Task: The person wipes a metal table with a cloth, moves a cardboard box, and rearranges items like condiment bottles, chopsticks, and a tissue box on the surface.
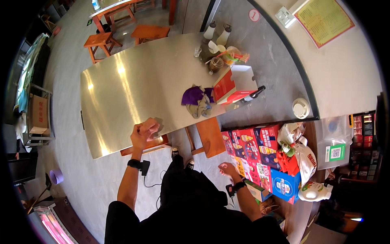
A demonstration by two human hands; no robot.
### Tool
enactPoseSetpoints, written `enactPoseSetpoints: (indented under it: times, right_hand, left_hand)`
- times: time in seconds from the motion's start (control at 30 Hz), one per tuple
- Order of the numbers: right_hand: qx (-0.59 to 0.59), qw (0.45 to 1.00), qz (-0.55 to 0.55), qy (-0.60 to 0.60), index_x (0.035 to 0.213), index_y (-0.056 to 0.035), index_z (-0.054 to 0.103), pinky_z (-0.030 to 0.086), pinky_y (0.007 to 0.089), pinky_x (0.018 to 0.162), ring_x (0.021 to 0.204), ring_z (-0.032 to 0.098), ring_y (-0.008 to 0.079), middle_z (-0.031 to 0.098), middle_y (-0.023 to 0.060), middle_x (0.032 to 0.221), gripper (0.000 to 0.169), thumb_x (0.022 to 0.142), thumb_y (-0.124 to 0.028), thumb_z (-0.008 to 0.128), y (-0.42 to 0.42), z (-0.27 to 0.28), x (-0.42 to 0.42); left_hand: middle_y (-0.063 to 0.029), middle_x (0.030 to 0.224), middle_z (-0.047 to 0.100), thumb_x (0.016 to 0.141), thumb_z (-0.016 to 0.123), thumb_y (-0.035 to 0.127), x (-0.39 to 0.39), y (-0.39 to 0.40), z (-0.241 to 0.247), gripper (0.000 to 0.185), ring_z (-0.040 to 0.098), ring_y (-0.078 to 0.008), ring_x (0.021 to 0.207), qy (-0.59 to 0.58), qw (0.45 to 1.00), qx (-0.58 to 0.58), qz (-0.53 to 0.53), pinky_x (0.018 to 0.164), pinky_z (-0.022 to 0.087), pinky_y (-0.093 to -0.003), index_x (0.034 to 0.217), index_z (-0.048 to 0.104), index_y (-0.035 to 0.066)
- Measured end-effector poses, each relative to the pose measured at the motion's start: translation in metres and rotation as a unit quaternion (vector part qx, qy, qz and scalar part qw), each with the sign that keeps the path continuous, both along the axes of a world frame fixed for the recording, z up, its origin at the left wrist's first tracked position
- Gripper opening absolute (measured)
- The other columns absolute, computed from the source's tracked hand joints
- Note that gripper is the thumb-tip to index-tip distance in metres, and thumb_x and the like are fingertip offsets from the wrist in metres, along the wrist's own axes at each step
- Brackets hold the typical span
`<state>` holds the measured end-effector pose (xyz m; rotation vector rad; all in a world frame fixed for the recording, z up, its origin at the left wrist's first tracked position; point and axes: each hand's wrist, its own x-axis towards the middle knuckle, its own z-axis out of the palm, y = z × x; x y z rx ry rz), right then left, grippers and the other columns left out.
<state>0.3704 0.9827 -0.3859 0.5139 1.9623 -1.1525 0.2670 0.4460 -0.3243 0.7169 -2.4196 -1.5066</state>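
My left hand (pixel 139 133) is at the near edge of a shiny metal-topped table (pixel 146 79), closed on a crumpled pinkish cloth (pixel 150 127). My right hand (pixel 227 168) hangs beside the stacked drink cartons, its fingers loosely curled; nothing shows in it. Farther right on the tabletop, a purple cloth (pixel 193 95) and a greyish patterned cloth (pixel 199 109) lie bunched together. They lie against an open red and white cardboard box (pixel 234 84). A dark bottle (pixel 254 94) lies beside that box.
Squeeze bottles (pixel 209 31), a small glass (pixel 197 52) and a brown jar (pixel 216 64) stand near the wall. A wooden stool (pixel 209 137) is partly under the table. Colourful cartons (pixel 253 146) are stacked at right, with plastic bags (pixel 304 158) on them. Cables trail on the floor.
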Motion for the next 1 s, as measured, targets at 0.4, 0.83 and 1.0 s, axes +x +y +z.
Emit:
enactPoseSetpoints:
  times: [0.4, 0.83, 1.0]
  right_hand:
    - [0.102, 0.990, -0.011, -0.093, 0.097, -0.0021, 0.071, 0.055, 0.0319, 0.053, 0.056, 0.066, 0.0170, 0.070, 0.0088, 0.071, 0.028, 0.092, -0.029, 0.073, 0.053, 0.021, 0.022]
    - [-0.259, 0.964, 0.033, 0.044, 0.130, -0.0098, 0.061, 0.058, 0.0408, 0.082, 0.106, 0.069, 0.0273, 0.067, 0.0098, 0.118, 0.042, 0.095, -0.032, 0.071, -0.063, 0.078, -0.182]
    - [-0.461, 0.867, -0.173, -0.078, 0.128, -0.0038, 0.060, 0.060, 0.0388, 0.075, 0.095, 0.069, 0.0224, 0.065, 0.0061, 0.110, 0.037, 0.096, -0.017, 0.070, -0.097, 0.075, -0.229]
  left_hand:
    - [-0.0123, 0.095, 0.072, 0.077, 0.081, 0.016, -0.087, 0.082, -0.001, 0.039, 0.068, -0.0203, 0.086, -0.016, 0.989, 0.135, -0.056, 0.079, 0.055, -0.0338, 0.108, 0.063, 0.002]
    - [-0.0130, 0.098, 0.071, 0.079, 0.083, 0.018, -0.091, 0.201, 0.057, 0.048, 0.071, -0.0204, 0.083, -0.033, 0.979, 0.150, -0.131, 0.065, 0.059, -0.0324, 0.119, 0.061, 0.003]
    - [-0.0145, 0.108, 0.071, 0.081, 0.080, 0.021, -0.100, 0.255, 0.028, 0.050, 0.071, -0.0229, 0.094, -0.012, 0.932, 0.237, -0.276, 0.084, 0.057, -0.0372, 0.123, 0.062, 0.003]
